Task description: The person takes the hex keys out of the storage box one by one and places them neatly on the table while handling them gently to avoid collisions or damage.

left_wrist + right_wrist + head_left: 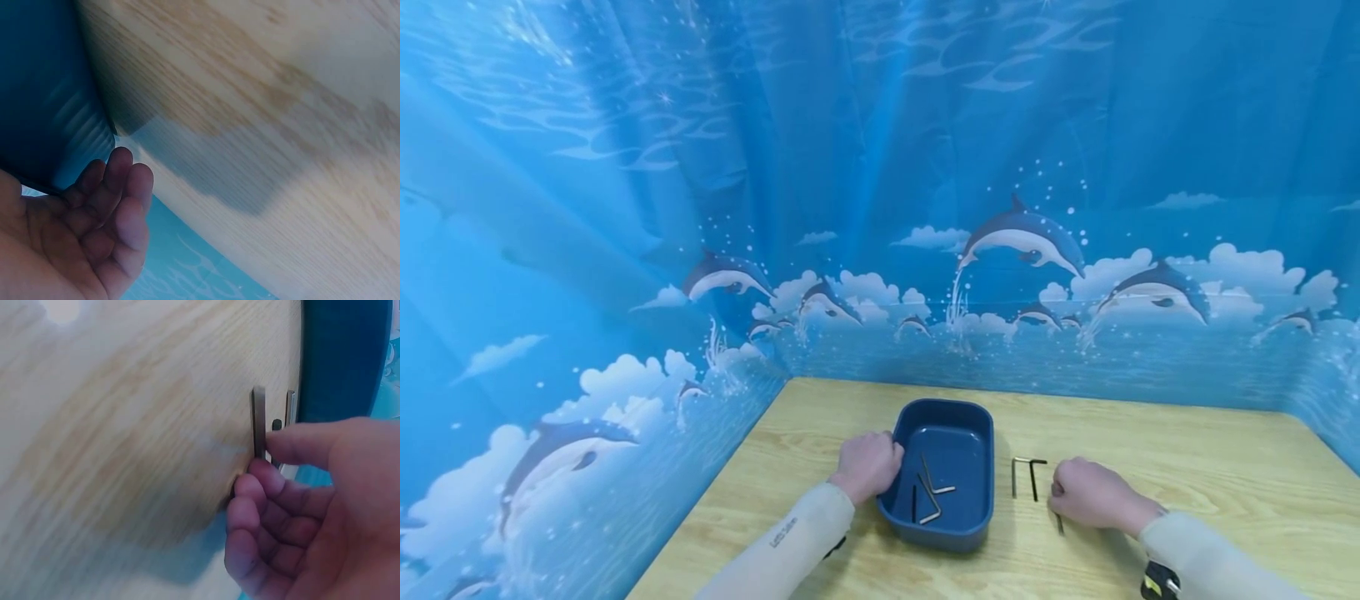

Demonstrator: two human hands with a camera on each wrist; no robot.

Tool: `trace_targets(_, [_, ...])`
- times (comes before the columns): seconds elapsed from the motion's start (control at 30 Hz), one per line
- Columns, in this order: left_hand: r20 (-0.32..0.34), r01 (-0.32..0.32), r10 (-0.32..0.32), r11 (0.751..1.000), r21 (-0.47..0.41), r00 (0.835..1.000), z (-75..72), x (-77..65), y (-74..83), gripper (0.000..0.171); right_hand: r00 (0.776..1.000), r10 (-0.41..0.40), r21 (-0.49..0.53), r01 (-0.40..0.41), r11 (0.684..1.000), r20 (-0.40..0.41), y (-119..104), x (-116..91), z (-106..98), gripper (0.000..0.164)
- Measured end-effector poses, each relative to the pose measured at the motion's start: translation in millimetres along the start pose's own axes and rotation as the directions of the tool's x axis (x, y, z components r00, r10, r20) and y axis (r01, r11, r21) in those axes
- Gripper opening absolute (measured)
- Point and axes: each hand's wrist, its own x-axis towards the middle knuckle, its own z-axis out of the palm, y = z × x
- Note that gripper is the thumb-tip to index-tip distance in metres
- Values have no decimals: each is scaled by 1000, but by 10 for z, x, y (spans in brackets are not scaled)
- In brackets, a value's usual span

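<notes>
A deep blue rectangular container [987, 467] stands on the table, with several hex keys [929, 505] lying loose inside. My left hand [867, 465] grips its left rim. In the left wrist view the fingers [131, 222] curl beneath the rim, the thumb out of sight. To the right of the container my right hand [1096, 493] pinches a hex key [259, 422] between thumb and fingertips, low over the table; its other end is hidden by the hand. Between that hand and the container lie a silvery hex key [1014, 479] and a black one [1033, 482], close together.
The light wood-grain table [1210, 467] runs back to a blue curtain [880, 350] printed with dolphins and clouds, which also closes in the left and right sides.
</notes>
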Motion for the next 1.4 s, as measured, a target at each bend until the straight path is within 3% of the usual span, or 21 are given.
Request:
trace_targets(0.2, [11,7,-7,1000,-12,1000,17,13,-6,39,997,78,19,-77,997,-18,-45,1,12,42])
trace_targets(0.47, [33,7,-5,999,-34,999,-9,-6,-9,38,993,118,62,-117,991,-16,-27,48,36,40])
trace_targets(0.87, [34,3,-2,1000,-25,999,-6,-1,-16,38,989,125,66,-120,991,-80,37,144,78,43])
trace_targets(1.4, [31,9,-8,1000,-22,999,14,18,-23,39,985,156,68,-151,986,-77,58,190,64,44])
